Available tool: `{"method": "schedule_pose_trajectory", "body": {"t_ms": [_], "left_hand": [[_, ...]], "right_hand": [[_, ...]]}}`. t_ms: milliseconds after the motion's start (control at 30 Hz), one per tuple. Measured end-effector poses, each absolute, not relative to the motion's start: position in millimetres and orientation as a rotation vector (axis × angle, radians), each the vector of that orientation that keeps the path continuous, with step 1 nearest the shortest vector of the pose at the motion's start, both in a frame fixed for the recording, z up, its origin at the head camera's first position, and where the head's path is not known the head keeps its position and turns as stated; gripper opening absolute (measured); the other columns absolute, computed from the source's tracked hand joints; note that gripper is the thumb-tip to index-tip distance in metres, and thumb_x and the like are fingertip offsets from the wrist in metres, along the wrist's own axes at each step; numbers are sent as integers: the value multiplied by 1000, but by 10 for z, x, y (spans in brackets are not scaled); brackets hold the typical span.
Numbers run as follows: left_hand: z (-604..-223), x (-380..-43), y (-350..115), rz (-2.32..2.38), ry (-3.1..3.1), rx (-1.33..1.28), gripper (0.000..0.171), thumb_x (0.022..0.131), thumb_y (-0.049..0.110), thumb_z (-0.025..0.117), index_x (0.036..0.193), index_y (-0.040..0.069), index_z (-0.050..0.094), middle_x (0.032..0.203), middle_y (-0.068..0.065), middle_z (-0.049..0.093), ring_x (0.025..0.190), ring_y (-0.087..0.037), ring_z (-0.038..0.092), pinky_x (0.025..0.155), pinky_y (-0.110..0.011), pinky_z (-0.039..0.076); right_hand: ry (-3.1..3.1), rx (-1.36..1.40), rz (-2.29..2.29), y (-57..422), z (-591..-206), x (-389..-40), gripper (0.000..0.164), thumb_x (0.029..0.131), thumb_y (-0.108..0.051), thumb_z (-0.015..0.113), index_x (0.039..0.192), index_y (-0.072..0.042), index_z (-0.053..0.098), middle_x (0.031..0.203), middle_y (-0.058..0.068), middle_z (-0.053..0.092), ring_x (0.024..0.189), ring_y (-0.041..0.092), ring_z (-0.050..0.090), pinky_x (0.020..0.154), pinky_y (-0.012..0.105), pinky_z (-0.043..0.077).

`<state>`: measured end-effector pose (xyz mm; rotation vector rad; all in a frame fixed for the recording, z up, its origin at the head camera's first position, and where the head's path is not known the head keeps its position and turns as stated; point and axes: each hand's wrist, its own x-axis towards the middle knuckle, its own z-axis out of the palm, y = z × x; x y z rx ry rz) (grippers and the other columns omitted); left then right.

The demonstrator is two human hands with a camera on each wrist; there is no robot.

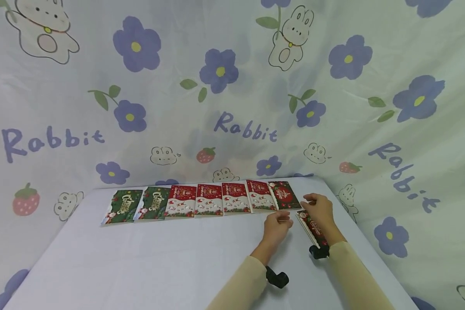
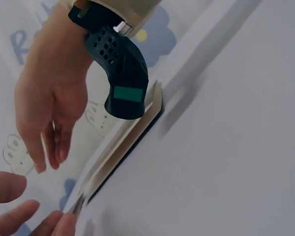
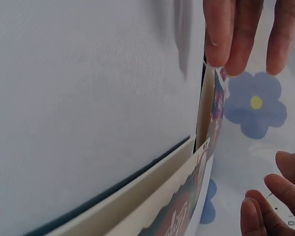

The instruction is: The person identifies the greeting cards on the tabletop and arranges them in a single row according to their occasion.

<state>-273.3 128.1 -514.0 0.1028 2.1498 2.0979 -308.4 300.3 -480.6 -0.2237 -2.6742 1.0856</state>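
Note:
My left hand (image 1: 277, 228) is in front of the right part of a row of Christmas cards, fingers loosely bent and nothing held. Its fingertips come near the lower edge of a red-and-white card (image 1: 261, 196). My right hand (image 1: 320, 211), also without anything in its grasp, hovers over the top end of a small stack of dark red and green cards (image 1: 311, 228), partly covering it. Just left of the right fingertips lies a matching dark red and green card (image 1: 283, 195), last in the row. The stack's pale edge (image 2: 125, 140) shows in the left wrist view.
Further left in the row lie several red-and-white cards (image 1: 209, 200) and two green cards (image 1: 153, 203), side by side along the table's back. The white table (image 1: 139, 262) meets a rabbit-and-flower curtain (image 1: 170, 86) behind and at the right. Black wrist cameras (image 1: 277, 277) sit on both wrists.

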Motion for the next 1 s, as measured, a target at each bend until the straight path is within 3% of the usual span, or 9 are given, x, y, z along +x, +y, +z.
{"method": "schedule_pose_trajectory", "body": {"t_ms": [633,1000], "left_hand": [[-5127,-2670,1489,2071,2066,61,43,96,11,74,138,5,67,126,-13,67,112,-23,65,97,-42,55],[-5104,-2688,1554,2045,2060,36,52,94,7,77,144,6,62,130,-16,62,116,-25,65,94,-40,57]], "right_hand": [[-2691,-370,1078,3387,-4920,-3013,32,99,-11,71,124,8,70,121,29,68,108,43,65,89,54,56],[-2792,-401,1023,3584,-5029,-3003,33,97,-11,72,124,9,70,124,34,66,114,49,63,94,58,52]]}}
